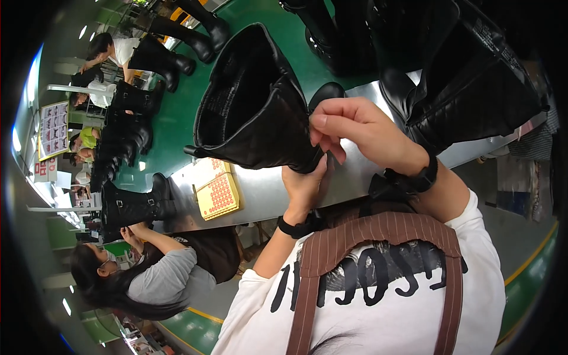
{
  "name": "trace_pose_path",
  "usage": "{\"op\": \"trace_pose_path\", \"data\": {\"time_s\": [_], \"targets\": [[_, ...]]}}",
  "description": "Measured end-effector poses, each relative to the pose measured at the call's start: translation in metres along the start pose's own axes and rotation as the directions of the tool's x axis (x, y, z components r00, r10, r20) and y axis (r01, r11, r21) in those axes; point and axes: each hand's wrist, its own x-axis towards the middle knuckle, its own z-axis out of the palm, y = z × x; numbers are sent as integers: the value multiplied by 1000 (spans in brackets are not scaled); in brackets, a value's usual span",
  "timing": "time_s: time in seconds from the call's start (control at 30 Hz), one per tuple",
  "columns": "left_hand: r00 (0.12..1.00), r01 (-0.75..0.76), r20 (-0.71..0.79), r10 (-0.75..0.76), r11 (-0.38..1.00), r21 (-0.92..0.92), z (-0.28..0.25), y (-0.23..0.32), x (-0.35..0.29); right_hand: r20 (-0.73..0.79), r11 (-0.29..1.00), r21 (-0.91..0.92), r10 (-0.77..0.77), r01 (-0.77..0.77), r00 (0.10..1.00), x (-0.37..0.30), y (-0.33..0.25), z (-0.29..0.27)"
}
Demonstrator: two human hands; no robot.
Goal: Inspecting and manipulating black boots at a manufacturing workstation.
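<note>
A tall black boot (278, 118) is tilted in front of me, its wide open top facing left and its dark lining showing. My left hand (306, 184) grips it from below around the ankle, with most of the fingers hidden behind the leather. At the boot's side, my right hand (349, 124) has thumb and forefinger pinched together against it. Whatever small thing may be between those fingertips is too small to make out. A rounded black toe (326, 93) shows just beyond the right hand.
Yellow sheets with red round stickers (219, 195) lie on the metal bench edge (260, 198). Another tall black boot (473, 100) is close on the right. More boots stand along the green belt (189, 94). At left, a co-worker (165, 272) handles a buckled boot (133, 201).
</note>
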Motion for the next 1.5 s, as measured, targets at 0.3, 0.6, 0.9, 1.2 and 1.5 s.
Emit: {"op": "trace_pose_path", "data": {"time_s": [0.3, 0.6, 0.9, 1.2, 1.5], "targets": [[731, -630, -461, 503, 756, -175, -25, 70, 16, -3, 979, -199, -41, 40, 999, 6, -18, 14], [790, -613, -208, 577, 754, -235, -15, 40, 11, 27, 982, -189, 11, -6, 1000, -2, -20, 3], [973, -230, 2, 230, 973, 18, -8, -1, 10, -63, 913, -383, -181, 144, 981, -16, -72, 23], [959, -103, -211, 191, 924, 368, -8, 22, -5, 225, -283, -955, -891, -94, 395, -120, -151, 8], [821, -275, 526, 222, 961, 24, -30, 138, -34, 186, -203, -975, -495, 95, 849, -183, -172, -5]]}}
